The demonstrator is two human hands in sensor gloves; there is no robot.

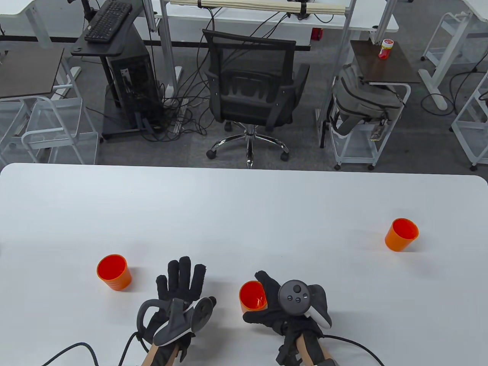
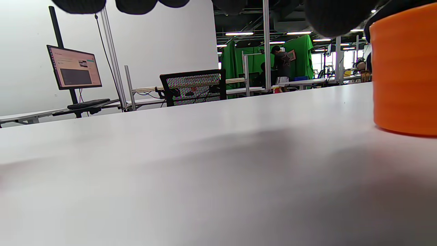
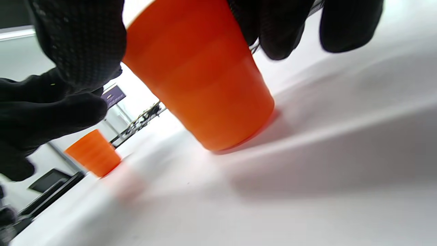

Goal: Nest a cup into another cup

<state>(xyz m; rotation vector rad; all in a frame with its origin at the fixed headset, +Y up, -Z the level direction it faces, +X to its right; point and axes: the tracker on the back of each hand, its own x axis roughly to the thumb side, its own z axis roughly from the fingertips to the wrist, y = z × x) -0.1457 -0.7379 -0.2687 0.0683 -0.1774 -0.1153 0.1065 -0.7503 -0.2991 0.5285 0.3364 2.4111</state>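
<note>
Three orange cups stand upright on the white table [image 1: 244, 206]. One is at the left [image 1: 113, 272], one in the middle near the front edge [image 1: 251, 296], one at the far right [image 1: 401, 234]. My right hand [image 1: 267, 301] grips the middle cup from its right side, thumb behind and fingers in front. In the right wrist view the fingers [image 3: 78, 44] wrap the cup [image 3: 201, 78], whose base looks to be on the table. My left hand [image 1: 183, 284] lies flat and empty, fingers spread, between the left and middle cups. The middle cup also shows in the left wrist view [image 2: 404, 71].
The left cup shows far off in the right wrist view [image 3: 93, 152]. Beyond the table's far edge stand a black office chair [image 1: 253, 87], a computer stand [image 1: 126, 76] and white carts [image 1: 362, 126]. Glove cables trail off the front edge.
</note>
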